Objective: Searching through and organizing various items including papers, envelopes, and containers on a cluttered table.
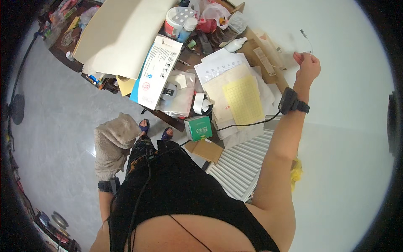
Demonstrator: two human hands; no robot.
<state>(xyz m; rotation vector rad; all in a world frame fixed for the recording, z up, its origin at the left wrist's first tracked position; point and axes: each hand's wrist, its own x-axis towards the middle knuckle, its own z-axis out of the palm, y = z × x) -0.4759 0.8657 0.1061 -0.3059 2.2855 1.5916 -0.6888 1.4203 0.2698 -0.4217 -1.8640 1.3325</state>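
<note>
A beige fleecy cloth (115,143) covers my left hand and hangs bunched at the end of my left forearm. The fingers themselves are hidden in its folds. Up in front of the white wall (340,151), my right hand (308,67) has its fingertips drawn together. A thin pale cord (309,44) rises from them, with a small grey metal-looking tip (303,33) at its far end. The tip casts a faint shadow on the wall. Black straps with a dark device (288,100) sit on my right wrist, and a black band (108,186) is on my left.
A cluttered dark table holds a white-and-blue box (159,72), papers (220,67), a yellow grid sheet (244,100) and bottles (188,26). A green box (199,128) stands at its near edge. Close to my right arm is a white ribbed radiator (242,157). Black cables cross my body.
</note>
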